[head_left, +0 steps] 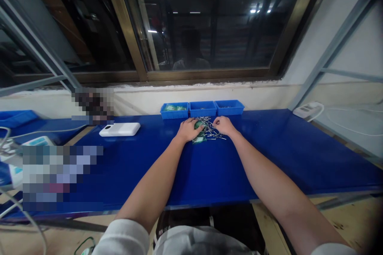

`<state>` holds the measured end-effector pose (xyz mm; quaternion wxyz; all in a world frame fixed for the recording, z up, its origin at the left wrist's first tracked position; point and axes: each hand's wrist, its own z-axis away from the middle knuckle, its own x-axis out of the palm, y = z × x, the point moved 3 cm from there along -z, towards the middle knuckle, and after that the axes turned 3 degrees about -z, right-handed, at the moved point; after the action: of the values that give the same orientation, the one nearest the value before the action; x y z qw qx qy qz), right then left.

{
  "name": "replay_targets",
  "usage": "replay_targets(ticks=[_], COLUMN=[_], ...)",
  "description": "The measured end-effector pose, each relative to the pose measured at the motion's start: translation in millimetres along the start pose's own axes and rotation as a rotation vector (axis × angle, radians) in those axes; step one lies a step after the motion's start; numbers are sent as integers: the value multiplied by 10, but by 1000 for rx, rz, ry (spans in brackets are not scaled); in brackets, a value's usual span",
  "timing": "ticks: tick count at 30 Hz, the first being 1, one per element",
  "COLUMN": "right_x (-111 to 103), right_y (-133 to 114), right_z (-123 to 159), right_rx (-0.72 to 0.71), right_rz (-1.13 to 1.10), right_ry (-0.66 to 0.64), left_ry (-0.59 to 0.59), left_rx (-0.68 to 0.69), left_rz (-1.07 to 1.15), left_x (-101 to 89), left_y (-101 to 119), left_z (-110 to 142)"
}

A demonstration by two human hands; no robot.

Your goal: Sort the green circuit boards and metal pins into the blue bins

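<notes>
"Blue tabletop (pixel 209 175). Hands?"
"Left hand (pixel 188 129): over 1 green packet (pixel 199 140), grip unclear. Right hand (pixel 224 125): fingers curled at loose metal pins (pixel 210 129) between both hands; can't tell if holding any."
"Beyond?"
"3 blue bins (pixel 203 112)."

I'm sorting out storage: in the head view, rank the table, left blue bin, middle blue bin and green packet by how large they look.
1. Table
2. Left bin and middle bin: too alike to rank
3. Green packet, by its visible part; the left hand partly covers it
</notes>
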<state>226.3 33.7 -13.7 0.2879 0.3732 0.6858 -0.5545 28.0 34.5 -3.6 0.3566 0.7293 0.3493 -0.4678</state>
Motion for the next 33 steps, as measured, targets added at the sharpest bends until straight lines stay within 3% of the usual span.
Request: replay_targets(ticks=[6, 12, 15, 20, 33], right_x=[27, -10, -79, -122, -92], right_y=[-9, -121, -255, -454, -481], right_z=[-14, 34, 89, 160, 169], right_rx=[-32, -150, -233, -317, -237], right_rz=[28, 65, -50, -344, -764], right_ry=[-24, 14, 49, -22, -40], left_ry=[24, 147, 188, 179, 230], left_rx=[5, 121, 206, 263, 253], left_rz=[-17, -24, -9, 32, 87], left_x=[-35, -132, -188, -241, -285], left_y=[27, 166, 230, 245, 237], left_z=[29, 64, 74, 62, 75])
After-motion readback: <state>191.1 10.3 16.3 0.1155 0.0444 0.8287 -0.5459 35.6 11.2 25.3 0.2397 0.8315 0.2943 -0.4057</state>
